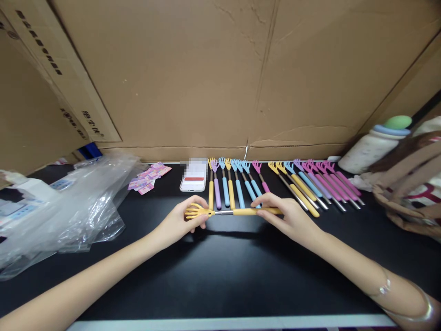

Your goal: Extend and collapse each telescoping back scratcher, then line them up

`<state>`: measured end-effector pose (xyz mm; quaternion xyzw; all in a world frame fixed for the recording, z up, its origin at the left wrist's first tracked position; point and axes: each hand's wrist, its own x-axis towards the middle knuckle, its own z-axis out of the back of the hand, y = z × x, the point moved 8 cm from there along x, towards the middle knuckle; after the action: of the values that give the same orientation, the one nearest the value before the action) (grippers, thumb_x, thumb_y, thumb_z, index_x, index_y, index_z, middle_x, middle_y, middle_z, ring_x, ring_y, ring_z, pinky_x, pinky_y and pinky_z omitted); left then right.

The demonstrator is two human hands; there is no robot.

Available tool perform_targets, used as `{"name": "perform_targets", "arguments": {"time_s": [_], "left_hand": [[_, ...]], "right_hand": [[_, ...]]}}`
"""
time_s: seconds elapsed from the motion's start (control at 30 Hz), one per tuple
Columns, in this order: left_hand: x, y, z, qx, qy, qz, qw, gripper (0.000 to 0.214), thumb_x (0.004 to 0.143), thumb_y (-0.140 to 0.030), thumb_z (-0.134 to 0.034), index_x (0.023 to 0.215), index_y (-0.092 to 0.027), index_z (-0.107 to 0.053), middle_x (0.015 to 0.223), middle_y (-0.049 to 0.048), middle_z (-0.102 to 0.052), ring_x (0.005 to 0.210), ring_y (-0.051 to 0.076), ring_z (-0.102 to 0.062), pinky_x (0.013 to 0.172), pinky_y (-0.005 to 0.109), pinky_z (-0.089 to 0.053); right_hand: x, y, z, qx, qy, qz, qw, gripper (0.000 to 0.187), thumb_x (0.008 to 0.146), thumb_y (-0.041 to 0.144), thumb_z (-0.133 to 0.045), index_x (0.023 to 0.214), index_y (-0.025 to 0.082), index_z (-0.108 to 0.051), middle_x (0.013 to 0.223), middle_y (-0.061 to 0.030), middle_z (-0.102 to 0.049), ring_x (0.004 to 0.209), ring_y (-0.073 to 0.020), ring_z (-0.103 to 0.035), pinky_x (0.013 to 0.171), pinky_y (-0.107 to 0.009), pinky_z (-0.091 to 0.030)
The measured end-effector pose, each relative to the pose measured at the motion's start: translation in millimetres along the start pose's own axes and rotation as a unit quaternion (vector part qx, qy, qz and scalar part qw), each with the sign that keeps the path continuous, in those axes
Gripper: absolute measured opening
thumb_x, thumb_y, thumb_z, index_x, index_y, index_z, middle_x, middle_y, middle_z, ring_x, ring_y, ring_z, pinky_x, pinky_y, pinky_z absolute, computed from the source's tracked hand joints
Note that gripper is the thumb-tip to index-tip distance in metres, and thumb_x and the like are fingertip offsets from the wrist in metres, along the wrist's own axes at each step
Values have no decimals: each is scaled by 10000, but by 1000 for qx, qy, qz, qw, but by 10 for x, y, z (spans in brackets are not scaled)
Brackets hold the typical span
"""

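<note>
A yellow back scratcher (pixel 223 212) lies level between my two hands, just above the black table. My left hand (pixel 186 216) pinches it at the neck, just behind the claw-shaped head. Around the yellow grip, my right hand (pixel 282 212) is closed near the far end. Behind it stretches a row of back scratchers with yellow, purple, blue and pink handles, among them a purple one (pixel 217 192) and a blue one (pixel 225 191). Farther right lies a second group, with yellow, blue, purple and pink scratchers (pixel 336 186) side by side, some showing bare metal rods.
A phone (pixel 193 181) and colourful printed cards (pixel 149 177) lie left of the row. Clear plastic bags (pixel 86 207) cover the table's left side. A white bottle (pixel 372 147) and a brown bag (pixel 403 188) stand at right. Cardboard (pixel 193 82) walls the back.
</note>
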<state>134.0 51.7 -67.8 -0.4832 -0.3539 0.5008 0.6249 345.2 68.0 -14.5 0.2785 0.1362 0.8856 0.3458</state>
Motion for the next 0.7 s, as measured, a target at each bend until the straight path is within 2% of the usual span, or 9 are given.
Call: {"name": "perform_targets", "arguments": {"time_s": [0.13,0.23,0.3,0.47,0.57,0.7], "left_hand": [[15,-10,-11,-7,17,7,1000,280,748,-380,-614,897,-189,-472,590,-51,-569,513,75,-507,453,151,-390],[13,-38,-18,-8,19,0,1000,286,738,-383,-623,879,-193,-463,590,-55,-561,515,80,-524,451,155,-389],[8,-55,-23,-6,16,-7,1000,284,738,-381,-622,873,-194,-457,597,-54,-557,514,83,-534,449,160,-392],[-25,-115,6,21,-15,-48,999,253,785,-376,-583,896,-188,-454,617,-35,-586,511,88,-535,475,184,-419],[-60,-163,51,64,-45,-79,994,224,805,-355,-576,909,-188,-468,623,-26,-613,528,101,-556,523,206,-444],[-116,-250,94,108,-80,-125,983,184,805,-303,-585,918,-196,-487,685,-25,-635,616,116,-618,606,215,-472]], "right_hand": [[-32,180,110,-32,-38,101,994,102,888,278,-521,918,202,-582,799,-12,-684,635,-92,-614,610,-192,-441],[-56,245,168,-53,-60,134,988,99,885,268,-529,939,208,-586,793,-11,-691,659,-99,-634,617,-190,-443],[-54,224,164,-64,-58,125,988,131,893,294,-515,966,214,-588,809,-20,-697,678,-114,-644,630,-204,-450],[-24,66,34,-77,-5,59,995,171,909,328,-469,987,222,-578,892,-39,-698,740,-140,-652,678,-233,-454],[-15,-22,-53,-80,27,17,996,188,909,345,-454,1005,222,-557,845,-23,-691,653,-130,-630,621,-233,-438],[-17,-31,-147,-104,68,10,992,196,906,345,-454,1041,233,-543,737,12,-665,569,-122,-597,567,-224,-396]]}}
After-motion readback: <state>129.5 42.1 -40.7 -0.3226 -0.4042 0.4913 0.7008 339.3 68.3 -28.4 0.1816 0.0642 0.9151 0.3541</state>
